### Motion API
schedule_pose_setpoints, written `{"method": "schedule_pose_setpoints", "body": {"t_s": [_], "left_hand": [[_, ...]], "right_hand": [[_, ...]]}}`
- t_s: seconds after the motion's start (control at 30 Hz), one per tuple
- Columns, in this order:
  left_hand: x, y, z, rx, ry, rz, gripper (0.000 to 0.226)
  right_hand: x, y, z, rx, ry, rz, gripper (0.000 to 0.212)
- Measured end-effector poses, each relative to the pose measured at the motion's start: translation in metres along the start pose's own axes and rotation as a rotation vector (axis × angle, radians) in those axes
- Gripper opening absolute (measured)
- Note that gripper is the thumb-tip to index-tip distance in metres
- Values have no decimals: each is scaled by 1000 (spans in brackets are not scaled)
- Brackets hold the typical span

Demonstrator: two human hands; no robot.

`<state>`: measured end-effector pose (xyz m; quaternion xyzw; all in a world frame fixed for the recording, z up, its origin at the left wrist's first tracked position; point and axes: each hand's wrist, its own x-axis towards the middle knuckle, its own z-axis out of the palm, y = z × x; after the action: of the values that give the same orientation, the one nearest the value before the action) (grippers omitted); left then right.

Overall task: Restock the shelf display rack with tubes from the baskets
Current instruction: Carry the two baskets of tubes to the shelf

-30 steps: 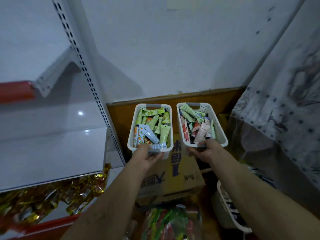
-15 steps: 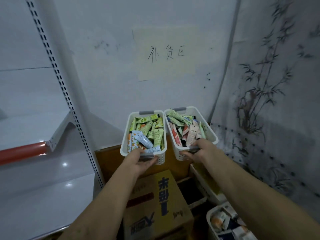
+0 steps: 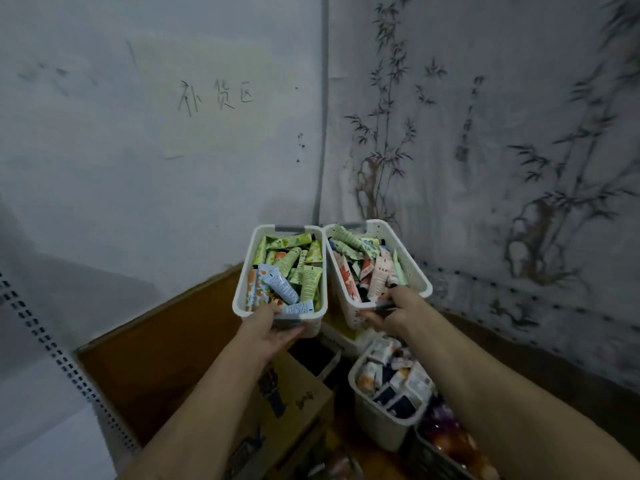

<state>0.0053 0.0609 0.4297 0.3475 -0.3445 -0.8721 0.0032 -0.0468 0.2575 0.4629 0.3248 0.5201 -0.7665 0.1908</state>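
Two white plastic baskets full of tubes are held side by side in the air before a wall corner. My left hand (image 3: 273,330) grips the near end of the left basket (image 3: 242,289), which holds mostly green tubes (image 3: 294,265) and a pale blue one. My right hand (image 3: 394,308) grips the near end of the right basket (image 3: 415,271), filled with green, red and pink tubes (image 3: 363,268). The shelf rack shows only as a perforated white upright (image 3: 65,368) at the far left.
Below the baskets stand a cardboard box (image 3: 298,400) with printed characters, another white basket (image 3: 381,420) of small packs, and a dark crate (image 3: 446,455) of reddish goods. A brown board (image 3: 156,341) leans behind. A handwritten paper sign (image 3: 214,95) hangs on the wall; a bamboo-print cloth (image 3: 519,168) covers the right.
Both hands have lifted the two baskets up off the cardboard box. The view has swung up and to the right, so the shelf boards have left the frame.
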Motion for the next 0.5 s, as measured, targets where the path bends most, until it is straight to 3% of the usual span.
{"method": "schedule_pose_setpoints", "body": {"t_s": [0.07,0.23,0.33,0.5], "left_hand": [[0,-16,1,93,-33,-45,39],[-13,-78,14,325,-192,-216,13],[-27,-127,27,430,-316,-326,10],[-78,-214,51,612,-522,-495,15]], "right_hand": [[-6,15,-26,70,79,5,22],[-36,50,-107,311,258,3,12],[-67,71,-169,471,348,-21,9],[-122,120,-277,747,554,-110,24]]}}
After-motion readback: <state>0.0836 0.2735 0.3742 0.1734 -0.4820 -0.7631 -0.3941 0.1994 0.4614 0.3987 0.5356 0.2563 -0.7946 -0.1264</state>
